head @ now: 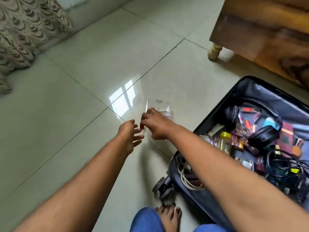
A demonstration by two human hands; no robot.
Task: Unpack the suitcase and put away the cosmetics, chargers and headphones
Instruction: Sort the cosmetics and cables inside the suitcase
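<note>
Glossy tiled floor [70,114] holds open suitcase [250,91] beside wooden furniture [260,36].

Head cam, looking fwd/down at floor [83,114].

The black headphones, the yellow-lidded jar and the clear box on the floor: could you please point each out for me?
black headphones [263,133], head view, on the nearer ear cup.
yellow-lidded jar [225,135], head view, on its lid.
clear box [158,104], head view, on its far wall.

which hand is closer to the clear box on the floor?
Right. The right hand grips the clear box from above; the left hand hovers open just beside its left side, apparently not touching.
</note>
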